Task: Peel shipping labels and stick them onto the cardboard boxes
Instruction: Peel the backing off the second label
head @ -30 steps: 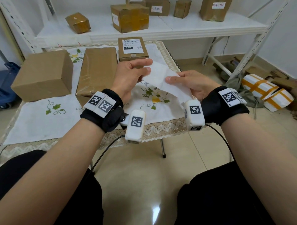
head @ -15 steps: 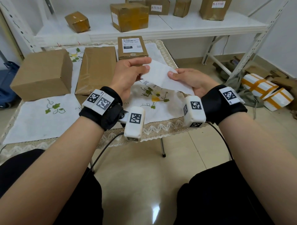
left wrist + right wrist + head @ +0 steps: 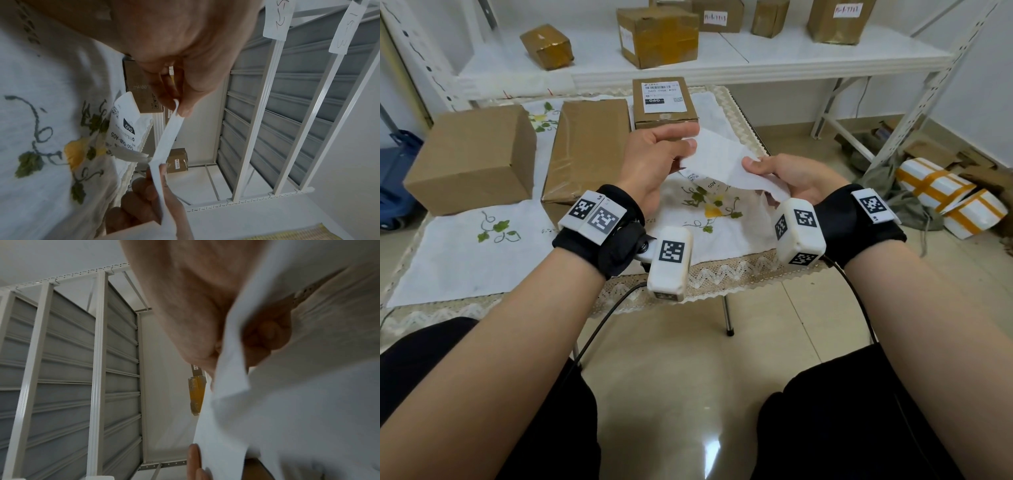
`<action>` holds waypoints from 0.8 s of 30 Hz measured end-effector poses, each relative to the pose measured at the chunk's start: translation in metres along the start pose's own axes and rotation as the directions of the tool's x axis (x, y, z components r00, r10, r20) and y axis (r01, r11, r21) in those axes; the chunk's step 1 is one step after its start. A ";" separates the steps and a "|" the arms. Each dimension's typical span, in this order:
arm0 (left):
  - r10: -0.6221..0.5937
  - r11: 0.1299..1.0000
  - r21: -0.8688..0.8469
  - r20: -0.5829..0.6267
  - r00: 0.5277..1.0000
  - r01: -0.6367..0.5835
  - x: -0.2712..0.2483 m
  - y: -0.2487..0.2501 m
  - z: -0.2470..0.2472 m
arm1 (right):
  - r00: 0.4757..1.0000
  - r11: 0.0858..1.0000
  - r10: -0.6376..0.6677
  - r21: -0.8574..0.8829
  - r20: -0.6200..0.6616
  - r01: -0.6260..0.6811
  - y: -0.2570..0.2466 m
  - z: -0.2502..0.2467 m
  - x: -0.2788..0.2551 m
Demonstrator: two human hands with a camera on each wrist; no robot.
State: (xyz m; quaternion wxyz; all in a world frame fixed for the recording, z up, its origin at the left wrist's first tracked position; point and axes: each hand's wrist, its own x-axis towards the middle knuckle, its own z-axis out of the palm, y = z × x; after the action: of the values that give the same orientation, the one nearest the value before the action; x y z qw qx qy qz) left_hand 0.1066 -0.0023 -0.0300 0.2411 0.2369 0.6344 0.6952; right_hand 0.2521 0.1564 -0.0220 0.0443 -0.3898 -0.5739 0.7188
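Note:
Above the table's near right part, both hands hold a white label sheet (image 3: 726, 161). My left hand (image 3: 690, 137) pinches its far left corner between thumb and forefinger. My right hand (image 3: 751, 163) pinches its near right edge. A printed shipping label (image 3: 705, 182) curls down from under the sheet; the left wrist view shows its printed face (image 3: 123, 123) hanging apart from the white strip (image 3: 168, 138). A small cardboard box (image 3: 666, 102) bearing a label stands just beyond my left hand. A flat taped box (image 3: 589, 147) and a large plain box (image 3: 472, 157) lie to the left.
A white embroidered cloth (image 3: 482, 253) with a lace edge covers the small table. Behind it a white shelf (image 3: 756, 54) carries several taped boxes. White parcels with yellow tape (image 3: 945, 195) lie on the floor at the right, next to the shelf leg.
My right hand has shifted toward the left hand along the sheet. The printed label now shows curling down beneath the sheet, where only plain white paper showed before.

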 end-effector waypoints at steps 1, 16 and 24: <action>0.003 1.000 -0.002 -0.007 1.000 -0.003 0.000 0.000 0.000 | 1.000 0.999 -0.021 -0.030 0.010 0.021 -0.001 0.001 -0.002; 0.123 0.971 0.197 0.088 0.989 -0.138 -0.002 0.010 -0.005 | 0.992 0.887 -0.044 -0.452 0.119 0.093 0.001 0.002 -0.005; 0.163 0.966 0.191 0.069 0.984 -0.174 0.002 0.014 -0.010 | 0.967 0.826 -0.255 -0.516 0.018 0.227 0.005 0.013 -0.003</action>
State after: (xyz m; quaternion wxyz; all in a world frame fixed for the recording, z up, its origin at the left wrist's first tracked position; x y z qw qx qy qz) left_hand 0.0985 -0.0100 -0.0170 0.1734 0.3307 0.6708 0.6408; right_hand 0.2478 0.1426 -0.0239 0.0436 -0.3301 -0.7881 0.5177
